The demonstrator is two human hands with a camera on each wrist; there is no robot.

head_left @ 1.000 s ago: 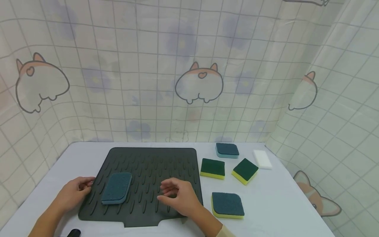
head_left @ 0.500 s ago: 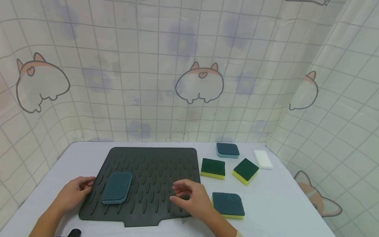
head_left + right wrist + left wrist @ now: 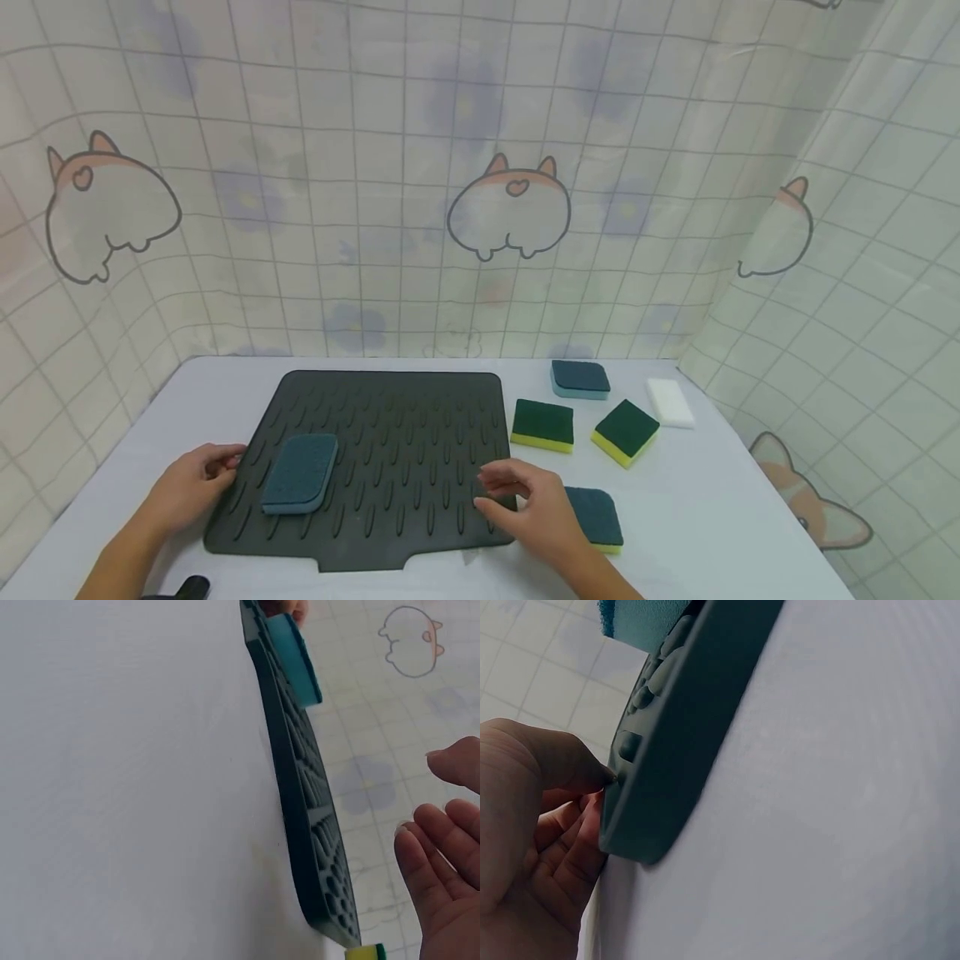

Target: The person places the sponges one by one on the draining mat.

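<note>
A dark ridged draining mat (image 3: 390, 483) with a spout-like tab at its front lies on the white table. My left hand (image 3: 187, 492) pinches the mat's left edge; in the left wrist view the thumb (image 3: 577, 761) rests on the rim and the fingers are partly hidden at its side. On the mat's left part lies a blue sponge (image 3: 302, 473) with a dark scouring top. Over the mat's right edge hovers my right hand (image 3: 536, 508), fingers loosely bent and thumb apart, holding nothing. It partly hides a yellow sponge (image 3: 596, 521) with a blue-green top.
Right of the mat lie two green-and-yellow sponges, one nearer the mat (image 3: 543, 425) and one turned diagonally (image 3: 626, 432). Behind them are a blue sponge (image 3: 581, 379) and a white block (image 3: 670, 402). A black object (image 3: 193, 587) shows at the front left. A patterned curtain (image 3: 375, 208) surrounds the table.
My right hand has moved right across the mat to its right edge and now covers part of the nearest yellow sponge. The left hand stays at the mat's left edge.
</note>
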